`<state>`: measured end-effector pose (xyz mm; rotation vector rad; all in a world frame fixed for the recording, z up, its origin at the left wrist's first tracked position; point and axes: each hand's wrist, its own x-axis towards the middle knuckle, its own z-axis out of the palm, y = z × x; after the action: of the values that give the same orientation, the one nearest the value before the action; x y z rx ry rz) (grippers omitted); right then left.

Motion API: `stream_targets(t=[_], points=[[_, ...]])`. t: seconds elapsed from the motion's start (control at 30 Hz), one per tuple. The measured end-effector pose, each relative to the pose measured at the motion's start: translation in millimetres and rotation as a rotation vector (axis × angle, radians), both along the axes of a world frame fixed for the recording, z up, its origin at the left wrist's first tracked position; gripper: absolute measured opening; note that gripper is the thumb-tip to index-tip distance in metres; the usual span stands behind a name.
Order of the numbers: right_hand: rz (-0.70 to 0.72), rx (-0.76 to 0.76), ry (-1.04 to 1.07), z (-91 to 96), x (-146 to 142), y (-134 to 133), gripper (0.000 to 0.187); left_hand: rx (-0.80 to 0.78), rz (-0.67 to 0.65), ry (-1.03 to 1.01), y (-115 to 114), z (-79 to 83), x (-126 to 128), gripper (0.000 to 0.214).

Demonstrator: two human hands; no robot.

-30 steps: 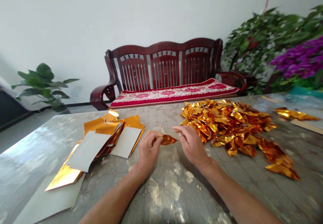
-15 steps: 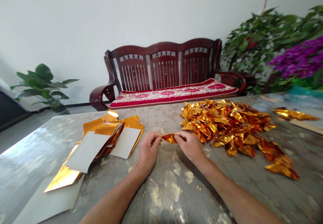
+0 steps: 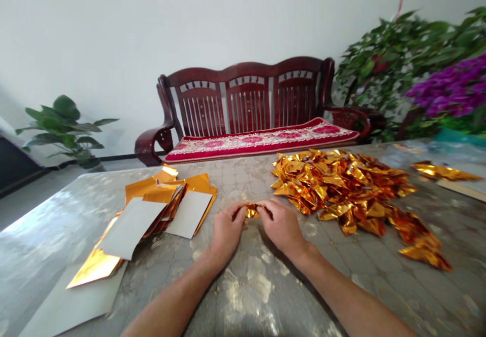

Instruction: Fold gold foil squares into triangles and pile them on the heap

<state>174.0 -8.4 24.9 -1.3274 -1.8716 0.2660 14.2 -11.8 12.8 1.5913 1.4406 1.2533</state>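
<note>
One gold foil piece (image 3: 252, 211), long axis left-right, gripped between left hand (image 3: 228, 231) and right hand (image 3: 282, 225). One foil heap (image 3: 341, 185) lies far right.

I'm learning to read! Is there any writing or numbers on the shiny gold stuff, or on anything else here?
No words, labels, brands or numbers can be read anywhere.
The gold foil piece in the left hand and right hand: none seen.
The gold foil heap: none seen.
The white card sheets: none seen.
The red sofa cushion: only flowers.
The teal plastic: too blurred to tell.
</note>
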Motion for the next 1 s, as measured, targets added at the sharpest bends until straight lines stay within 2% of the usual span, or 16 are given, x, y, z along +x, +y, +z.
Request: stream_targets(t=[0.23, 0.33, 0.53, 0.7, 1.0], points=[[0.032, -0.221, 0.151, -3.3, -5, 3, 0.028, -0.042, 0.015, -0.066, 0, -0.9, 0, 0.024], [0.016, -0.267, 0.228, -5.9, -8, 5, 0.029, -0.078, 0.015, -0.099, 2, -3.5, 2, 0.023], [0.022, -0.257, 0.334, -7.9, -15, 5, 0.028, -0.095, 0.059, -0.136, 6, -8.4, 4, 0.016], [0.045, -0.306, 0.362, -10.1, -18, 3, 0.03, -0.115, 0.039, -0.221, 4, -6.6, 5, 0.02], [0.057, -0.269, 0.303, -9.8, -18, 0, 0.034, -0.039, 0.061, -0.094, 0, 0.8, 6, 0.027]])
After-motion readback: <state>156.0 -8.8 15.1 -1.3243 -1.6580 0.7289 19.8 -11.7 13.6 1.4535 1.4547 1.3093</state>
